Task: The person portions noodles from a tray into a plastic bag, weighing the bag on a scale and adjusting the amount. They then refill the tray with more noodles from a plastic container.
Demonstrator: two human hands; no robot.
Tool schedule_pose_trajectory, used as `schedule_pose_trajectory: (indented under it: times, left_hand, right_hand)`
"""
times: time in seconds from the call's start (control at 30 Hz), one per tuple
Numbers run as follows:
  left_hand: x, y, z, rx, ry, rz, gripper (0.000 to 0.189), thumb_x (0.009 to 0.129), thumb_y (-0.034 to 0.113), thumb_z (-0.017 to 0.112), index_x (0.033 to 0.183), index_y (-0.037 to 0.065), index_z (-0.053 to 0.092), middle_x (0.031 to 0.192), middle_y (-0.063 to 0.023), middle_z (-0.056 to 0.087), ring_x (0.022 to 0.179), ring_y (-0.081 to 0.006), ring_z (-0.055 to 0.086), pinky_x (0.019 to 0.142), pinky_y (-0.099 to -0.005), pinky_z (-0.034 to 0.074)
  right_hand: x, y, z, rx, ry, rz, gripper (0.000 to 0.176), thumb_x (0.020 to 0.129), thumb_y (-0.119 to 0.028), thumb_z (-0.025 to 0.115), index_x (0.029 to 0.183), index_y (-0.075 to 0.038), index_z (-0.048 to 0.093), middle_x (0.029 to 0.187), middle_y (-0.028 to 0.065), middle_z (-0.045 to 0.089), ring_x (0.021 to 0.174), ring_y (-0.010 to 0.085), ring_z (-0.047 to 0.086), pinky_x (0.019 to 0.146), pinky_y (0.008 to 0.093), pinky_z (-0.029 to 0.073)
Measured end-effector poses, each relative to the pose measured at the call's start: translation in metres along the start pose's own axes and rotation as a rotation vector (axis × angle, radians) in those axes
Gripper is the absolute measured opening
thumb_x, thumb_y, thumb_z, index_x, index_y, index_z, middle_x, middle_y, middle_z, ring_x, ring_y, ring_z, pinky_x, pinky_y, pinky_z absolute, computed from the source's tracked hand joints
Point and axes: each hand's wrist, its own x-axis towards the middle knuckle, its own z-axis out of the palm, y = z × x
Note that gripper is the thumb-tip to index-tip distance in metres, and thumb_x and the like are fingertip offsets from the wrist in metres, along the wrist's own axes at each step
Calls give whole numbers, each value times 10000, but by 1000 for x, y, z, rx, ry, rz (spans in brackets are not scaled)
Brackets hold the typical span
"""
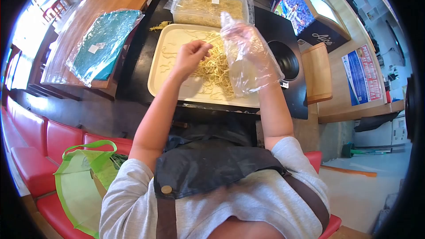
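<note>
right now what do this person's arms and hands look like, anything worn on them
Both arms come out of short, loose light grey sleeves, with the forearms bare below. The left hand has no glove, and no watch shows on its wrist. The right hand shows through clear, crinkled plastic, which blurs its detail.

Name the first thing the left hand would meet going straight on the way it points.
Probably the plastic bag over the right hand, though depth is unclear: the left hand might brush the noodles first.
</note>
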Motion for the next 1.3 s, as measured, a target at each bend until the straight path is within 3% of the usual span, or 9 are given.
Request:
schedule_pose_trajectory:
  times: [0.17, 0.3, 0.4, 0.5, 0.67, 0.83, 1.07, 1.17, 1.3]
  left_hand:
    - [-9, -1, -42, -148, 44, 38, 222, 934, 232, 559, 978, 36, 655, 724, 27, 568, 676, -42, 489, 642, -198, 402]
    - [-11, -14, -61, 106, 124, 11, 210, 915, 212, 569, 936, 23, 658, 706, 10, 576, 683, -63, 501, 655, -205, 399]
    - [-10, -21, -65, 787, 173, 248, 315, 788, 253, 691, 1008, 30, 655, 970, -119, 644, 935, -268, 611, 822, -328, 468]
    - [-7, -14, -40, 1052, 357, 544, 358, 758, 262, 721, 1031, 40, 653, 1095, -139, 607, 1018, -300, 583, 869, -352, 467]
    - [-2, 27, 21, 441, -63, 465, 430, 755, 304, 747, 1067, 29, 636, 1063, -168, 622, 960, -261, 607, 865, -378, 474]
    - [5, 21, 34, 67, -238, 114, 209, 875, 178, 653, 1006, 17, 632, 897, -8, 635, 846, -90, 577, 744, -262, 476]
    - [1, 10, 0, 183, -139, 184, 161, 863, 116, 640, 991, 17, 638, 862, -12, 644, 771, -76, 571, 719, -228, 463]
    - [10, 2, -22, 174, -31, 251, 176, 840, 37, 626, 1012, 16, 650, 889, -44, 671, 826, -100, 614, 747, -236, 481]
    - [10, 17, -44, 132, 232, 320, 161, 820, 50, 677, 973, 2, 663, 888, -37, 680, 820, -90, 622, 758, -216, 480]
  right_hand:
    - [-1, 19, -85, -263, 45, 114, 256, 777, -57, 647, 1022, -5, 592, 990, 70, 619, 956, 180, 585, 918, 320, 450]
    - [-5, 21, -90, -47, 156, 30, 160, 821, -47, 610, 970, 11, 611, 961, 81, 629, 931, 154, 595, 892, 275, 457]
    - [-13, -15, -54, -38, 70, -48, 162, 814, -33, 637, 965, 24, 621, 972, 85, 634, 914, 150, 605, 858, 280, 479]
    - [-17, -19, -43, -124, 72, -136, 198, 777, -19, 678, 967, 21, 636, 992, 97, 639, 911, 157, 617, 851, 295, 492]
    - [-7, -31, -22, -246, -29, -27, 240, 818, -87, 659, 1032, 8, 608, 1009, 101, 642, 941, 172, 623, 861, 295, 485]
    - [-10, -38, -7, -360, 105, 7, 184, 794, -11, 664, 974, 3, 628, 940, 94, 656, 882, 174, 639, 823, 287, 496]
    - [-15, -61, -21, -574, 172, -319, 147, 821, -1, 630, 966, -12, 615, 891, 77, 655, 824, 137, 622, 784, 257, 494]
    - [-36, -49, -13, -42, 449, 46, 145, 839, -24, 609, 983, -6, 606, 928, 68, 643, 883, 135, 610, 805, 254, 488]
    - [-31, -11, -25, 55, 329, 11, 223, 856, -62, 590, 1072, -4, 586, 1035, 109, 602, 1039, 218, 585, 898, 317, 483]
